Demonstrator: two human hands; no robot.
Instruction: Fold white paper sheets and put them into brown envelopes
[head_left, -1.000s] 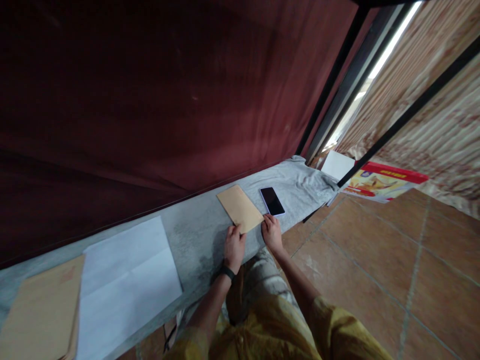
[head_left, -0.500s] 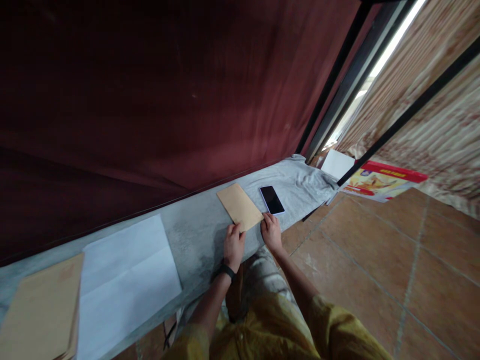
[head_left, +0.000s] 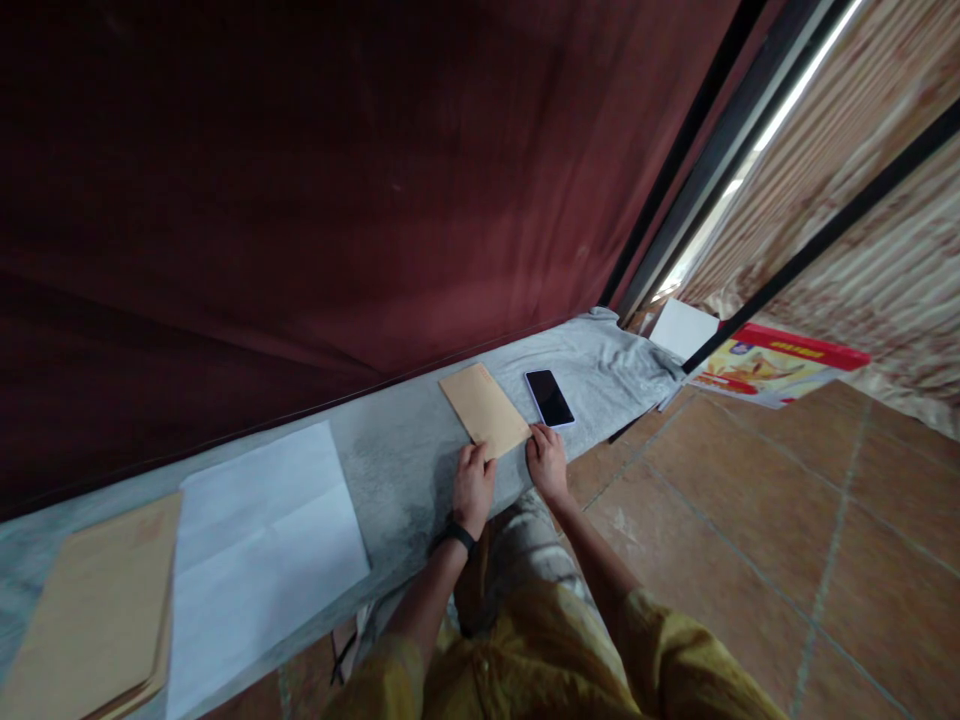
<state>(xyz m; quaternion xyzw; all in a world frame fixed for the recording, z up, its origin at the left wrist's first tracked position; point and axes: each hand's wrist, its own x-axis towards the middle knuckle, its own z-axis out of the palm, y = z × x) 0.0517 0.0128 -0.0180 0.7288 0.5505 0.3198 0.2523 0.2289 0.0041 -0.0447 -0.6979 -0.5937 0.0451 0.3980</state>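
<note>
A small brown paper envelope (head_left: 487, 405) rests on the grey cloth-covered ledge in front of me. At its near left corner my left hand (head_left: 473, 490) pinches the paper, fingers closed. My right hand (head_left: 547, 462) grips the near right corner, its fingers closed too. Just beyond the right hand lies a smartphone (head_left: 550, 398) with a dark screen and a light-coloured case. On the left, large white sheets of paper (head_left: 266, 560) with a crease lie flat, beside a stack of larger brown envelopes (head_left: 97, 600).
The grey ledge (head_left: 390, 470) runs from lower left to upper right against a dark red curtain (head_left: 360, 180). A red and yellow printed box (head_left: 780, 365) and a white box (head_left: 682, 330) stand past its right end. A black pole (head_left: 825, 240) slants across there, above the tiled floor (head_left: 735, 520).
The view has shifted slightly, so everything appears a little to the right. Both hands stay at the same corners of the envelope; its far edge now shows faint red print.
</note>
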